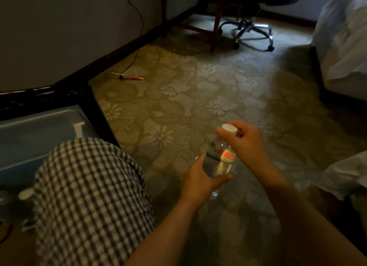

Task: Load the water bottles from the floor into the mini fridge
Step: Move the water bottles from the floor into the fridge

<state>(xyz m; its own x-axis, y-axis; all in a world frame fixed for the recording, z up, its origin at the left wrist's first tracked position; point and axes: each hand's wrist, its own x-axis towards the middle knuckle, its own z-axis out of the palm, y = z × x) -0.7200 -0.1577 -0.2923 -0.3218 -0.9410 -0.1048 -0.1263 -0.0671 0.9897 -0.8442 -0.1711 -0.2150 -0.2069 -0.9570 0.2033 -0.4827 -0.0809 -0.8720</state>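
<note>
Dim, soft frame. The fridge (39, 130) is at far left, cut off by the edge and half blocked by a checked knee (89, 196). Only a pale bluish inside and a white bracket (79, 129) show; what's in it can't be made out. A white round top (25, 194) low left beside the knee could be another bottle cap, too blurred to say.

The bottle (219, 162) is off the carpet (178, 96), held in front of the person, right of the knee, tilted slightly, with clear water and an orange-red label. Its base is hidden behind the left hand (200, 180). That hand wraps the lower body, thumb on the near side and fingers curled round the far side. The right hand (248, 142) pinches the neck just under the white cap (229, 129), fingertips closed on it.

In the background, the chair (252, 31) is cut off above its base, the bed (341, 47) is cut off at right, and a cable (137, 17) runs down the wall to an orange stick-like thing (129, 76) on the carpet. White cloth (343, 176) is at lower right, partly out of frame.
</note>
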